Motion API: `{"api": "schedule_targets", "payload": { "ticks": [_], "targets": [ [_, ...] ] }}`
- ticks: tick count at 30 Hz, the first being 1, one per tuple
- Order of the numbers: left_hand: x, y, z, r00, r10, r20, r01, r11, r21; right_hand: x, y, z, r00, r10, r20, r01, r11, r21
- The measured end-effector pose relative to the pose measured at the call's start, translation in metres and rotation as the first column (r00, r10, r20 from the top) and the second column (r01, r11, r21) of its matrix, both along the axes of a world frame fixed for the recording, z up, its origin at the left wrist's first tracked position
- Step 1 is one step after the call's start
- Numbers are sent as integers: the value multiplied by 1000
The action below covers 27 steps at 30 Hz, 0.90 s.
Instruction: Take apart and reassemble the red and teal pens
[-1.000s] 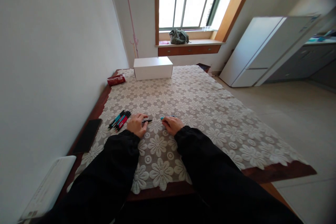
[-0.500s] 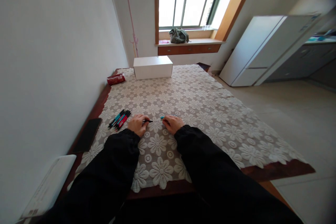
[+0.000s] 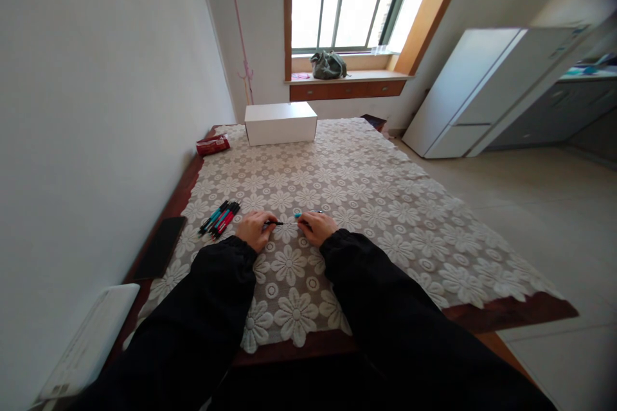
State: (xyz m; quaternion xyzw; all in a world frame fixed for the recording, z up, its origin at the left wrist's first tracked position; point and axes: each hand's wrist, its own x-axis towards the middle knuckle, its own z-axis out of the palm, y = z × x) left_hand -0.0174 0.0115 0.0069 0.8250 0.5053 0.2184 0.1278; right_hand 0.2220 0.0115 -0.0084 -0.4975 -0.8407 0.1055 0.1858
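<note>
My left hand [image 3: 255,229] is closed in a pinch around a small black pen part [image 3: 274,223] that points to the right. Facing it, my right hand [image 3: 315,228] grips a thin pale rod [image 3: 290,224], which looks like a pen refill and spans the gap between the hands. Whether its tip has entered the black part is too small to tell. A small teal piece [image 3: 297,215] shows at the right fingertips. Beside my left hand, several pens [image 3: 220,219] in teal, red and black lie in a bunch on the lace tablecloth [image 3: 296,314].
A dark flat phone-like slab [image 3: 161,247] lies at the table's left edge, with a white box-like object [image 3: 91,340] nearer me. Farther back are a white box [image 3: 281,125] and a red packet [image 3: 213,144]. The wall [image 3: 120,109] borders the left side.
My left hand has shifted slightly to the right with the black pen part, narrowing the gap. The right hand has moved very little, and everything else lies as before.
</note>
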Motion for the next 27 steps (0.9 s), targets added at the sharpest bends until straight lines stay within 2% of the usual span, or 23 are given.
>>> {"api": "schedule_targets", "payload": {
  "ticks": [5, 15, 27],
  "targets": [
    [1, -1, 2, 1000, -15, 2, 15, 1000, -27, 0, -1, 3, 1000, 26, 2, -26, 1000, -15],
    [2, -3, 2, 984, -175, 42, 175, 985, 6, -2, -3, 5, 996, 88, 6, -88, 996, -32],
    [2, -3, 3, 989, -142, 43, 140, 990, 31, -1, -4, 4, 997, 52, -51, -54, 998, -35]
  ]
}}
